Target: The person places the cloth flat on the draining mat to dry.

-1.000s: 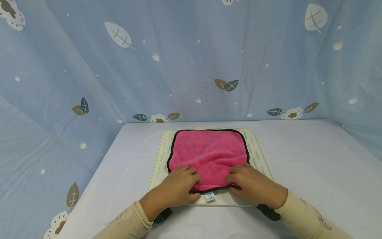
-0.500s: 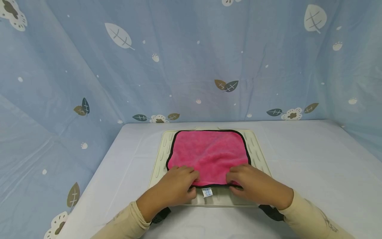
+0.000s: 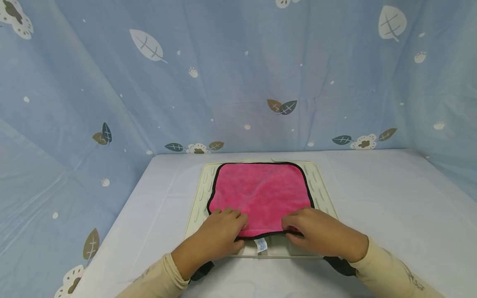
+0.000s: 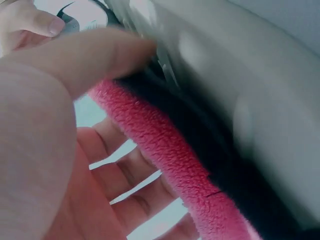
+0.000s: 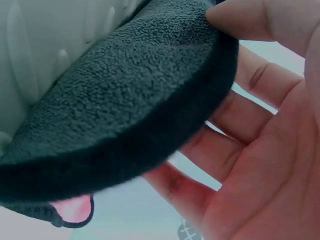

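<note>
A pink plush towel [image 3: 261,190] with a black border lies spread over a cream ridged board [image 3: 322,188] in the head view. My left hand [image 3: 219,234] holds its near edge left of the middle; the left wrist view has the thumb [image 4: 107,52] at the black trim and the fingers across the pink side. At the near right corner, my right hand [image 3: 316,229] pinches the edge between thumb and fingers. There the right wrist view shows the towel's dark grey underside [image 5: 125,85] lifted off the board. A white label [image 3: 261,245] hangs from the near edge between both hands.
The board rests on a table with a white cloth [image 3: 376,198]. Blue leaf-patterned fabric [image 3: 238,82] hangs behind and at the sides. Dark straps [image 3: 340,266] show at the wrists.
Wrinkles in the towel's near half have flattened out. Its near edge rose slightly away from me, then came back a little. Both hands stay on that edge, the right wrist slightly farther right.
</note>
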`<state>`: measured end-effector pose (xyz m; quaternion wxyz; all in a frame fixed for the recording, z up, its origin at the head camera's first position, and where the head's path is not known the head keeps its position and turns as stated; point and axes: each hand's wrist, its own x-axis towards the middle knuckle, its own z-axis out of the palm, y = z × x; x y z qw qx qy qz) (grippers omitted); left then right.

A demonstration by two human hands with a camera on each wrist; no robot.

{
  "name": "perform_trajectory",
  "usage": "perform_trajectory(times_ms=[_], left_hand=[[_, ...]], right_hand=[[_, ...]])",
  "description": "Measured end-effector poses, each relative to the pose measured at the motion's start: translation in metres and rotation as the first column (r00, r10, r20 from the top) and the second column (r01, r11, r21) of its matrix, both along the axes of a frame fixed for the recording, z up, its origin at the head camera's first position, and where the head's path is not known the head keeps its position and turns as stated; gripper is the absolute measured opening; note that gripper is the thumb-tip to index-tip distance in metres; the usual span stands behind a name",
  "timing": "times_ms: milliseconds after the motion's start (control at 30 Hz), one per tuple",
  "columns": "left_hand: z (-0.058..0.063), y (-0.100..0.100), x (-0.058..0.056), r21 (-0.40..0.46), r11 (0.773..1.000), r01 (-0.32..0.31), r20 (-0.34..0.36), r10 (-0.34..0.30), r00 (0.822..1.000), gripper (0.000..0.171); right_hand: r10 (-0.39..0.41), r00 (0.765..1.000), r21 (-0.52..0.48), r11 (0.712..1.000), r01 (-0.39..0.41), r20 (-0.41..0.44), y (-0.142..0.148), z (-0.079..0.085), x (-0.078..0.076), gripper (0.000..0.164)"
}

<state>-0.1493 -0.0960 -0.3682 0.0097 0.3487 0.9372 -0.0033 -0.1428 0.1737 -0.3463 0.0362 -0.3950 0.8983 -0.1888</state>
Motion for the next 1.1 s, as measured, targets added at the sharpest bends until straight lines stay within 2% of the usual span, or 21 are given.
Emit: perform_trajectory(times_ms=[133, 300, 633, 967, 1100], left_hand=[[0.001, -0.001, -0.001, 0.022, 1.000, 0.014, -0.031, -0.013, 0.999, 0.019], [0.009, -0.003, 0.001, 0.038, 0.999, 0.011, -0.072, -0.008, 0.997, 0.022], [0.029, -0.004, 0.008, -0.019, 1.000, 0.008, -0.078, -0.010, 0.997, 0.020], [0.027, -0.008, 0.014, 0.017, 1.000, 0.020, 0.025, -0.020, 0.999, 0.024], [0.025, -0.009, 0.014, 0.039, 0.999, 0.020, 0.063, -0.023, 0.998, 0.014]], right_hand=[[0.000, 1.000, 0.015, 1.000, 0.000, -0.005, 0.000, 0.000, 0.000, 0.027], [-0.002, 1.000, 0.033, 0.999, 0.002, -0.004, 0.001, 0.000, -0.001, 0.026], [0.003, 1.000, 0.077, 0.997, -0.005, 0.022, 0.003, -0.004, -0.001, 0.021], [0.047, 0.999, 0.042, 0.998, -0.048, 0.013, 0.002, -0.012, -0.001, 0.029], [0.058, 0.998, 0.033, 0.998, -0.059, 0.012, 0.002, -0.014, 0.000, 0.025]])
